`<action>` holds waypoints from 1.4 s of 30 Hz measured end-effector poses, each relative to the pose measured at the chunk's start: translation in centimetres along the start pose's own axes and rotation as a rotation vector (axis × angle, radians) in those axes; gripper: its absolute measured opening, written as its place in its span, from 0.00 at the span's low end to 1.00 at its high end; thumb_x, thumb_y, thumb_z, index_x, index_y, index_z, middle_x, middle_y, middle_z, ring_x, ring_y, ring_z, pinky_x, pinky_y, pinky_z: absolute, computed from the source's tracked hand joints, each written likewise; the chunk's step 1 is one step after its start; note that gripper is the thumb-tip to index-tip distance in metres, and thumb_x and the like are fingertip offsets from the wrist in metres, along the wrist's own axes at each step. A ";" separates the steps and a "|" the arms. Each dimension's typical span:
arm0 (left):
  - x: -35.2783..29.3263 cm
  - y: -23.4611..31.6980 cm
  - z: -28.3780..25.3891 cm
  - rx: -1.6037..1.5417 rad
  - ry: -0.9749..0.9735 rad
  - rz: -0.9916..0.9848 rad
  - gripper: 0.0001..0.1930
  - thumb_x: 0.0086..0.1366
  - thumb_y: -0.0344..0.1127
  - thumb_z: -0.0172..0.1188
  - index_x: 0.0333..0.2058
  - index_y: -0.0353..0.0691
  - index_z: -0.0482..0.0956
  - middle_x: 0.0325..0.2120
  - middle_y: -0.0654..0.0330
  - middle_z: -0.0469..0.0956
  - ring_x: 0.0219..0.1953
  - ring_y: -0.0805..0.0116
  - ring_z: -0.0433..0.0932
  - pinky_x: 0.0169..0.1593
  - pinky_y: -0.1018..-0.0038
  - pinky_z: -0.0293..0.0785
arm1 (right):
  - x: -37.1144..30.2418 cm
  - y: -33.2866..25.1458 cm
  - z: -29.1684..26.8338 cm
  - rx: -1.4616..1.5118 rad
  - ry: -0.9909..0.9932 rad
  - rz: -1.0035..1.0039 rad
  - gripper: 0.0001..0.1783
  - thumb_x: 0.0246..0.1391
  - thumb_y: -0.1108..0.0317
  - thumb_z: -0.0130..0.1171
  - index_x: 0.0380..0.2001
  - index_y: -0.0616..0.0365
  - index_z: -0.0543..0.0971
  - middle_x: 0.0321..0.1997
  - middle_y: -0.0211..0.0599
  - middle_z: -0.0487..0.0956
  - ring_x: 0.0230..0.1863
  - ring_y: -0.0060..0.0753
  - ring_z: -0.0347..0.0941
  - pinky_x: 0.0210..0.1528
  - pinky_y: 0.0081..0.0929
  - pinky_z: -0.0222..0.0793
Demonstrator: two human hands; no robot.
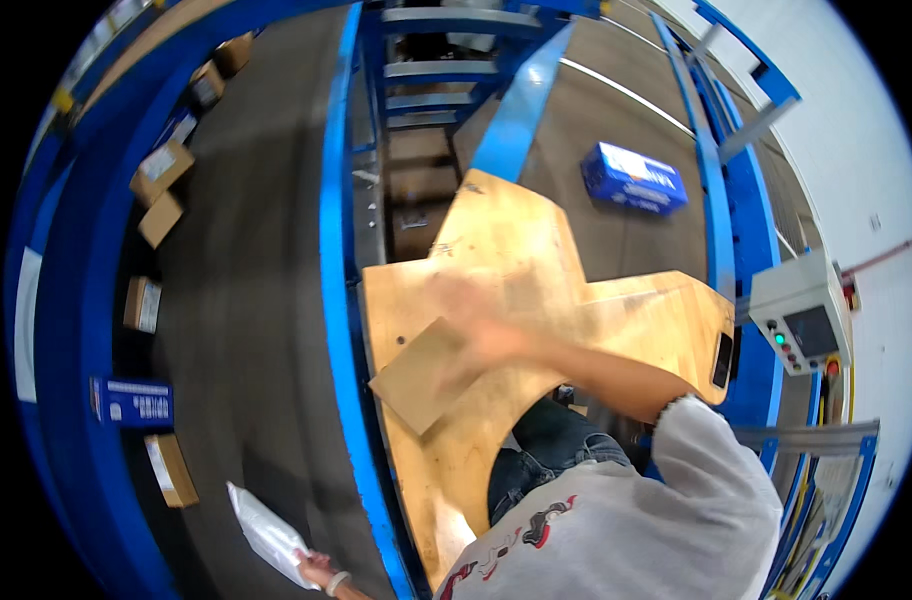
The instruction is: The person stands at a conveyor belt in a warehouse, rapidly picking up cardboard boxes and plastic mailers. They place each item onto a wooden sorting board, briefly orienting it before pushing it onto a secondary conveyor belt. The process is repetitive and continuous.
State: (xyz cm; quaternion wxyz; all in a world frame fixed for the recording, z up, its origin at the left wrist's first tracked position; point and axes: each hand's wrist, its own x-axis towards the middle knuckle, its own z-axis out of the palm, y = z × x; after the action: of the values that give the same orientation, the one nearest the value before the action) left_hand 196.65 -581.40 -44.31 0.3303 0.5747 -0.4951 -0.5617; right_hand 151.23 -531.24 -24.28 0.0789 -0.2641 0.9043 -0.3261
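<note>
At the lower left, over the dark conveyor belt, my left hand grips one end of a white plastic mailer bag. A band circles that wrist. My right arm reaches across the wooden worktable, and my right hand is smeared by motion. Right beside and partly over that hand's edge lies a flat brown cardboard box, turned at an angle near the table's left side. Blur hides the right fingers, so I cannot tell whether they touch the box.
Several cardboard boxes and a blue box line the far left side of the left belt. Another blue box rides the right belt. A phone lies at the table's right edge, near a control panel. Blue rails border both belts.
</note>
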 end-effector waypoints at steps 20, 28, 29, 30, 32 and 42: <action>-29.9 12.2 41.0 0.772 -1.347 0.845 0.11 0.71 0.34 0.60 0.40 0.30 0.84 0.25 0.52 0.83 0.25 0.64 0.81 0.34 0.70 0.76 | -19.9 13.7 -13.1 2.089 0.537 0.121 0.38 0.72 0.42 0.44 0.71 0.62 0.66 0.64 0.56 0.76 0.65 0.52 0.75 0.64 0.53 0.75; -47.3 11.9 47.5 0.355 -1.551 0.768 0.35 0.65 0.33 0.65 0.70 0.42 0.65 0.67 0.51 0.67 0.59 0.50 0.77 0.59 0.63 0.75 | -25.1 22.9 -7.7 1.928 0.889 -0.231 0.35 0.70 0.49 0.49 0.73 0.58 0.63 0.72 0.52 0.69 0.72 0.51 0.66 0.73 0.51 0.64; -50.3 11.1 48.0 0.260 -1.808 0.341 0.39 0.63 0.35 0.69 0.72 0.44 0.63 0.69 0.51 0.64 0.62 0.51 0.74 0.61 0.64 0.74 | -25.3 23.1 -7.0 1.936 0.915 -0.204 0.34 0.70 0.51 0.49 0.72 0.58 0.64 0.71 0.51 0.70 0.72 0.51 0.66 0.72 0.51 0.64; -52.9 10.0 48.7 0.214 -1.955 0.063 0.43 0.60 0.36 0.72 0.73 0.46 0.62 0.71 0.51 0.61 0.64 0.52 0.72 0.64 0.64 0.72 | -25.6 23.1 -6.5 1.939 0.941 -0.176 0.33 0.69 0.52 0.50 0.71 0.58 0.65 0.70 0.50 0.72 0.72 0.50 0.67 0.72 0.50 0.64; -56.8 7.9 50.0 0.225 -2.054 0.208 0.47 0.56 0.37 0.76 0.73 0.50 0.63 0.72 0.51 0.58 0.67 0.51 0.68 0.66 0.63 0.70 | -27.1 22.9 -6.4 1.765 1.084 0.067 0.33 0.69 0.52 0.51 0.70 0.57 0.67 0.69 0.49 0.73 0.71 0.48 0.68 0.71 0.50 0.65; -60.2 6.8 51.7 0.297 -2.004 1.242 0.51 0.53 0.49 0.77 0.73 0.43 0.62 0.76 0.43 0.47 0.77 0.36 0.45 0.76 0.46 0.46 | -24.6 18.1 -8.2 1.256 1.221 0.933 0.38 0.66 0.45 0.63 0.68 0.53 0.63 0.56 0.43 0.78 0.46 0.38 0.81 0.37 0.39 0.83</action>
State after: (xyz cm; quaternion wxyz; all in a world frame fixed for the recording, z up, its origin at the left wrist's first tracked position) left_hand 152.29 -517.67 -26.62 -0.0582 -0.4265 -0.7871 -0.4418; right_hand 161.83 -502.01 -30.03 -0.1545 0.4212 0.4664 -0.7624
